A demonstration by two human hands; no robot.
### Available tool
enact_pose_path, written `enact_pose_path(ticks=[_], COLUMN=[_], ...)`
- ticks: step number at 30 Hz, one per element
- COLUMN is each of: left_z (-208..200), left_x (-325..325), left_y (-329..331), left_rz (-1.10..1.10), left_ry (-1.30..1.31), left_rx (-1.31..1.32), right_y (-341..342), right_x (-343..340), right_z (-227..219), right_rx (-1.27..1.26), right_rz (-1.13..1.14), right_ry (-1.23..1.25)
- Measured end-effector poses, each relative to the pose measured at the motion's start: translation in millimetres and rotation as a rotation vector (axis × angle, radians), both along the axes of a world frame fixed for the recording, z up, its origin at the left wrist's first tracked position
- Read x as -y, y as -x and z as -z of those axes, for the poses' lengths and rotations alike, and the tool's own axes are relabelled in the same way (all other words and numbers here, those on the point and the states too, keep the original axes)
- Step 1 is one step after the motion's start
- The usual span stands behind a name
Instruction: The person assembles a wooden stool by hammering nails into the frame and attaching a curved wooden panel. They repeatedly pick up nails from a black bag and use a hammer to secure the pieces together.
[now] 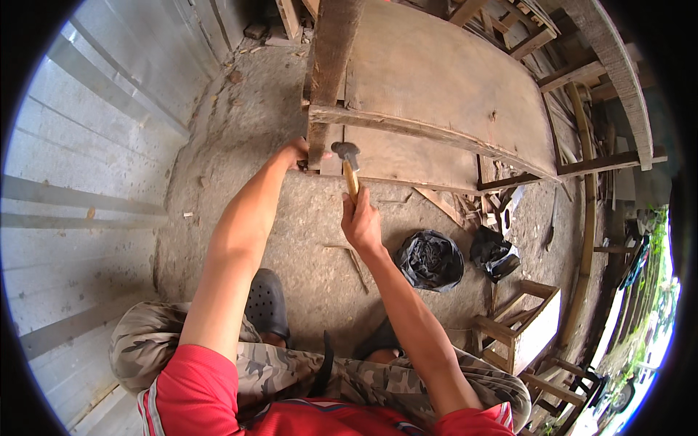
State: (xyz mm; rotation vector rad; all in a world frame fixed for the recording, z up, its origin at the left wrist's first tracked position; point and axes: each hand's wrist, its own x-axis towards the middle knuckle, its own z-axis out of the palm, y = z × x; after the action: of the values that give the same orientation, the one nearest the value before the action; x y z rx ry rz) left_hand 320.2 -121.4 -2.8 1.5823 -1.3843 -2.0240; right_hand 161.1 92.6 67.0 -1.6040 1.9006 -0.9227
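My right hand [361, 224] is closed round the wooden handle of a hammer [351, 166]. The hammer's dark metal head is up beside the lower corner of a wooden frame [429, 131]. At that corner, my left hand [297, 151] grips a short wooden post [316, 142] from its left side. Part of the left hand's fingers is hidden behind the post. A broad plywood panel [443, 65] fills the frame beyond both hands.
A black plastic-lined container of nails [430, 260] stands right of my right forearm, with a black plastic bag [495, 253] beside it. Farther right is a small wooden stool [520, 327]. Corrugated metal sheeting [87, 138] walls the left. Wood scraps [445, 207] lie near the frame.
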Motion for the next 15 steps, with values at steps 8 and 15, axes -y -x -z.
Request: enact_pose_path(ticks=[8,15], left_z=[-23,-19], left_x=[-11,12], left_y=[2,-3], left_rz=[-0.008,0.131], left_ry=[0.028,0.082], left_rx=[0.094,0.092], right_y=[6,14], right_x=[-16,-55], right_z=[32,57], right_rx=[-0.004,-0.006], right_rz=[0.045,0.097], right_ry=[-0.274,-0.391])
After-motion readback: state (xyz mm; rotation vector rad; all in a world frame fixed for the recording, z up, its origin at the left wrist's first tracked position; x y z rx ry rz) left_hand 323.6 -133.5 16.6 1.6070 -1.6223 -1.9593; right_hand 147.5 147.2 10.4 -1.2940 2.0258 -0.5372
